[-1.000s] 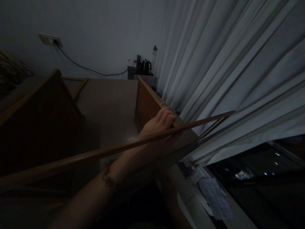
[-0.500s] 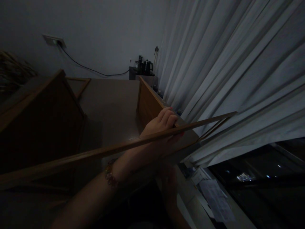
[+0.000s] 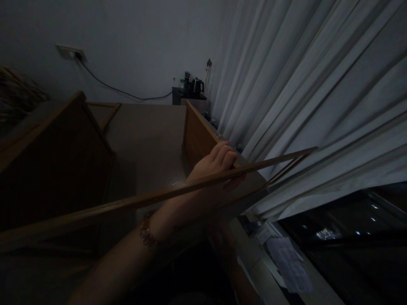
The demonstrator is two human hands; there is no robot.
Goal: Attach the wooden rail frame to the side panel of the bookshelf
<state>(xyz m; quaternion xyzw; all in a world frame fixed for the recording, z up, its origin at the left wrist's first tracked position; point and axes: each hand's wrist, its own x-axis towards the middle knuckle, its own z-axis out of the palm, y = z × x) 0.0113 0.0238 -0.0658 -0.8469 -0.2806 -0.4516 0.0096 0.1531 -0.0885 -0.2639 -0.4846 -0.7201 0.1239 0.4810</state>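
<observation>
We find the left hand point(image 3: 213, 164) at the upper edge of an upright wooden panel point(image 3: 197, 133), fingers curled over it and pinching the edge. The panel stands on the grey surface point(image 3: 149, 135), right of centre, with the white curtain point(image 3: 295, 84) beyond. A long wooden bar point(image 3: 159, 195) slants across the view in front of this hand; we cannot tell whether the fingers touch it too. The right hand point(image 3: 224, 239) is low and in deep shadow; we cannot tell whether it is spread or gripping. A darker wooden panel point(image 3: 63, 156) leans at the left.

In our judgement the panel is stiff and moderately heavy, with a smooth face that could slip under a flat palm. The bar looks slender and lighter, likelier to flex or mark. We would take the panel by its top edge, thumb opposed to fingers, and support the bar near both ends.
</observation>
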